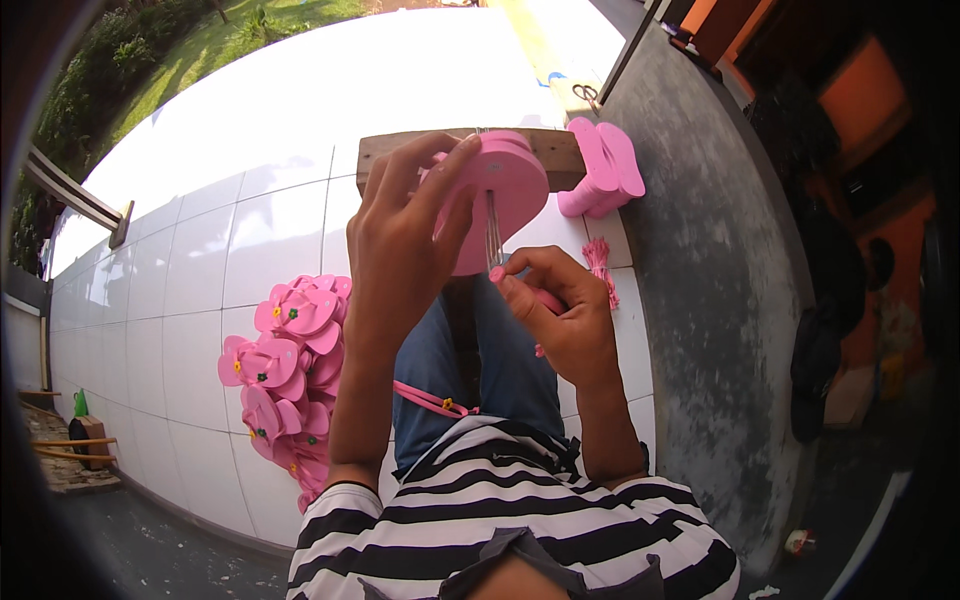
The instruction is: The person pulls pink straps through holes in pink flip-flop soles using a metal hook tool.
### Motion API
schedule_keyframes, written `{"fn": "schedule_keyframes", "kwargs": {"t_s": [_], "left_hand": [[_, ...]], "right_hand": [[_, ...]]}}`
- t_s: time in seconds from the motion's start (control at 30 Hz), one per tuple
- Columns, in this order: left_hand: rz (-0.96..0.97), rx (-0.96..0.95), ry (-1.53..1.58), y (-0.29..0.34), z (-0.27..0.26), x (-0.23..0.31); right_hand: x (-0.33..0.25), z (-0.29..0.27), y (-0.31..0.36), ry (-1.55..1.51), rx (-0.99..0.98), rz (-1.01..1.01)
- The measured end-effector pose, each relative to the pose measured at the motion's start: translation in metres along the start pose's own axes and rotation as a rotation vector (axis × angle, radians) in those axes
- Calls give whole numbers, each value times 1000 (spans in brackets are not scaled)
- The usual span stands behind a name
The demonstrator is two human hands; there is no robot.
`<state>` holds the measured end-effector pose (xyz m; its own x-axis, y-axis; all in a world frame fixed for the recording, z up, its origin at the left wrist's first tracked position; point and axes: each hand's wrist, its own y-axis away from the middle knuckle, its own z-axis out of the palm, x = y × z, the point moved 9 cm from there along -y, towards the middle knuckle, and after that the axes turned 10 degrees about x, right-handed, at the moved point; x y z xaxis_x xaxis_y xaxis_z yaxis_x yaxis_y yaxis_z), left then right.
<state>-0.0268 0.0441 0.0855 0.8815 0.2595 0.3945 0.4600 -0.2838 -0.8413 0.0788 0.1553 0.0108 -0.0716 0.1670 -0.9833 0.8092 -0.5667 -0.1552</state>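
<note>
My left hand (400,225) grips the edge of a pink flip-flop sole (518,178), with the thumb along its near face. A thin metal prong tool (492,225) juts out of the sole toward me. At its near end sits a round pink strap plug (497,273), pinched by my right hand (572,325). Part of the strap runs through the fingers of that hand. Another pink strap (430,398) with a small yellow flower lies across my lap. A wooden beam (557,150) is just behind the sole; the tool's far end is partly hidden there.
Finished pink flip-flops (290,375) with flowers are heaped at the left. On the right stand stacked pink soles (605,165) and a bundle of pink straps (598,265). Scissors (587,95) lie beyond the beam. White tiles (200,360) cover the floor.
</note>
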Motion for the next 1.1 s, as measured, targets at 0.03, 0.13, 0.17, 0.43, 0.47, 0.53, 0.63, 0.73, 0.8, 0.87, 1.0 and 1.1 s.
{"fn": "schedule_keyframes", "kwargs": {"t_s": [0.03, 0.13, 0.17, 0.43, 0.47, 0.53, 0.63, 0.73, 0.8, 0.87, 1.0, 1.1], "left_hand": [[-8, -8, -12, 0, -1, 0], [-15, -22, -19, -2, -2, 4], [-13, -13, -19, -2, -2, 6], [41, -18, -38, -10, 0, 13], [23, -42, -14, -9, 4, 13], [-34, -91, 28, -6, 9, 11], [-101, -145, 83, 0, 16, 6], [-44, -92, 110, -2, 14, -1], [26, -36, 171, -4, 17, -2], [-19, -21, 166, -2, 19, -8], [-126, 1, 247, 6, 23, -23], [-153, 21, 254, 10, 23, -27]], "right_hand": [[5, 0, -2, -2, -9, 30], [14, -4, -8, 32, -21, 93], [6, -4, -11, 68, -36, 95], [-12, -7, -36, 213, -51, -63], [-10, -10, -29, 189, -51, -46], [-8, -9, -20, 111, -10, -68], [-3, -15, -16, 46, 147, -227], [-13, -24, -25, 121, 254, -452], [-16, -27, -39, 107, 265, -519], [-19, -25, -48, 129, 243, -575], [-20, -19, -59, 113, 182, -576], [-22, -8, -52, 111, 219, -616]]}}
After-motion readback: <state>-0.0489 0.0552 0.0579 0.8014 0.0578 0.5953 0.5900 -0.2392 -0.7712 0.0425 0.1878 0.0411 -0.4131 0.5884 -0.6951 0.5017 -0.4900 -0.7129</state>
